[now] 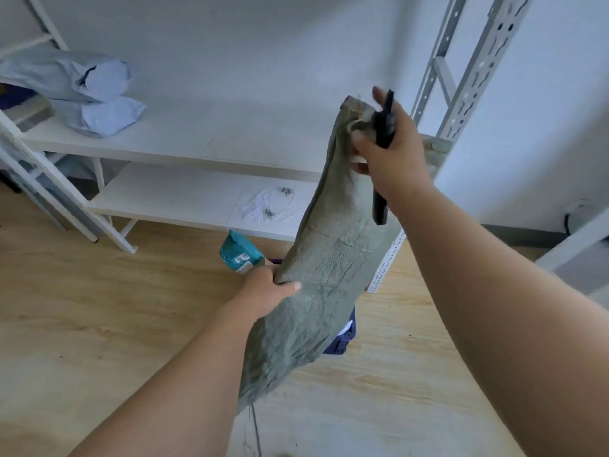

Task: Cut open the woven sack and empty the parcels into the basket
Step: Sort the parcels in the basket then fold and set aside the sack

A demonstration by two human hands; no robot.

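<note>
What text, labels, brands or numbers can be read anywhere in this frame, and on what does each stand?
Nothing here can be read.
White label on the teal parcel: print and what may be a barcode, too small and blurred to read.
Woven sack: faint green stitched lines only, no lettering.
Pale blue parcels on the shelf: no legible print.
Black tool in the right hand: no visible marking.

We find the basket [342, 338] almost wholly covered by the hanging sack [329, 258], which blocks access from above. A teal parcel [239, 253] lies just beside it on the left. The shelving unit [184, 143] stands close behind. Bare floor [82, 308] lies left and in front.
</note>
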